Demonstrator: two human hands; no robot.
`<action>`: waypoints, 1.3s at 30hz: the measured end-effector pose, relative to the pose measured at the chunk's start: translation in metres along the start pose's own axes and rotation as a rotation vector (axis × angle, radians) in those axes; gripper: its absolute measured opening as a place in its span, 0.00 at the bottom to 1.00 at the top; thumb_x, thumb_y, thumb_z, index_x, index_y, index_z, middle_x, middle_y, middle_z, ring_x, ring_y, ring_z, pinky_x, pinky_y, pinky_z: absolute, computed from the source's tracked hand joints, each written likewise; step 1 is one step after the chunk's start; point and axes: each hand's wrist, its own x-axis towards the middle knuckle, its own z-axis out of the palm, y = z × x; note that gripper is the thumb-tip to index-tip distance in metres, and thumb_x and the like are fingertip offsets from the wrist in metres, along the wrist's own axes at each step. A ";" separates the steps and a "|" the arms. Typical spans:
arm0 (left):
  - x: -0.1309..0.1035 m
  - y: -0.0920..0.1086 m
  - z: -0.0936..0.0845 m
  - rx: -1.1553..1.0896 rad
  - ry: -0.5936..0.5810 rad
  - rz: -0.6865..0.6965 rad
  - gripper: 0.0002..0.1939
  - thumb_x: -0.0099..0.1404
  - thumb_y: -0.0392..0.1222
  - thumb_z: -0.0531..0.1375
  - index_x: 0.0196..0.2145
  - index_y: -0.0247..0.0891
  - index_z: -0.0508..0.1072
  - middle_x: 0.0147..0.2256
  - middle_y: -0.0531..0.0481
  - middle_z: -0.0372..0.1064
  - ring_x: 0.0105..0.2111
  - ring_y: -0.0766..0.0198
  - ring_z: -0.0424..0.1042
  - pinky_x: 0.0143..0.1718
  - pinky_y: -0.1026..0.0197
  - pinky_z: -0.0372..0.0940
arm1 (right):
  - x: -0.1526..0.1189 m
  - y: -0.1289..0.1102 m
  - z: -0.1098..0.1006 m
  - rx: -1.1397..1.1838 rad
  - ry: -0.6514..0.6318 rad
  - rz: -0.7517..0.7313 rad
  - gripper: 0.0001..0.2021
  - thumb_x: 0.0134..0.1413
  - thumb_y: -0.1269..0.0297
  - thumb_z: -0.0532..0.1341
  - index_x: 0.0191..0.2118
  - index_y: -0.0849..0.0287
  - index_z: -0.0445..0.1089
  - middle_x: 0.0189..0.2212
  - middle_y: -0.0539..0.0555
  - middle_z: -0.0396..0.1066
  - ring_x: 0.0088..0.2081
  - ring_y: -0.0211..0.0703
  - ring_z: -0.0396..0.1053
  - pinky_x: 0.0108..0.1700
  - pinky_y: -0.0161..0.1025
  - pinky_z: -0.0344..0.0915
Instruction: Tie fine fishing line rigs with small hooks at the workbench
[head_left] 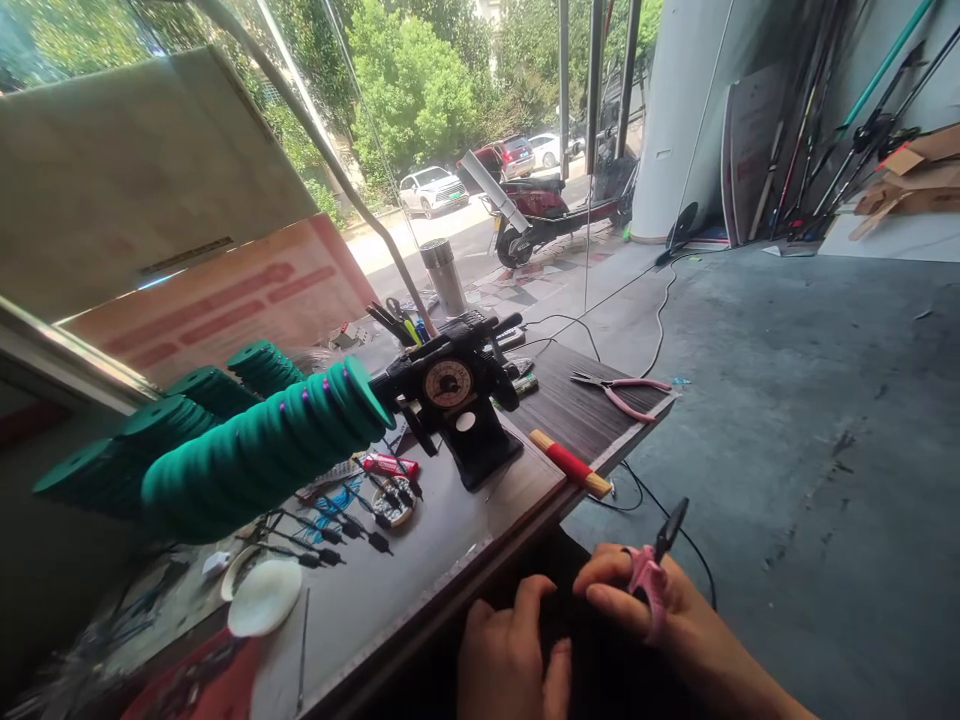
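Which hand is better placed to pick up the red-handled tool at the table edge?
Probably the left. The left hand looks free and sits nearer the table, while the right hand already grips small pink-handled pliers. The red-handled tool lies above both hands.

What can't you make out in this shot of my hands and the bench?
- Left hand: cut off by the head view's bottom edge; any contents hidden.
- Pink-handled tool in the right hand: its tip is too small to identify.
- Dial on the black winder: markings too small to read.
- Green spools: far end runs off blurred.
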 end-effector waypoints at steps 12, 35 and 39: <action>0.005 0.019 0.011 -0.413 -0.392 -0.400 0.24 0.44 0.26 0.57 0.40 0.41 0.68 0.13 0.65 0.44 0.17 0.66 0.54 0.24 0.63 0.51 | -0.007 0.004 -0.019 -0.024 -0.031 0.152 0.14 0.47 0.52 0.63 0.26 0.60 0.73 0.23 0.49 0.64 0.26 0.39 0.61 0.31 0.36 0.60; 0.018 0.017 -0.027 -0.755 -0.148 -0.498 0.11 0.55 0.41 0.54 0.37 0.38 0.68 0.16 0.64 0.42 0.15 0.70 0.45 0.17 0.66 0.41 | 0.006 0.001 0.015 -0.386 -0.100 -0.377 0.08 0.51 0.75 0.54 0.24 0.58 0.62 0.24 0.48 0.58 0.23 0.33 0.60 0.25 0.29 0.57; 0.013 0.010 -0.018 -0.467 0.011 -0.317 0.05 0.59 0.41 0.56 0.29 0.42 0.71 0.17 0.58 0.58 0.18 0.65 0.59 0.20 0.64 0.52 | 0.007 0.002 0.014 -0.412 -0.082 -0.381 0.09 0.53 0.74 0.54 0.24 0.58 0.62 0.25 0.48 0.57 0.23 0.32 0.59 0.24 0.29 0.57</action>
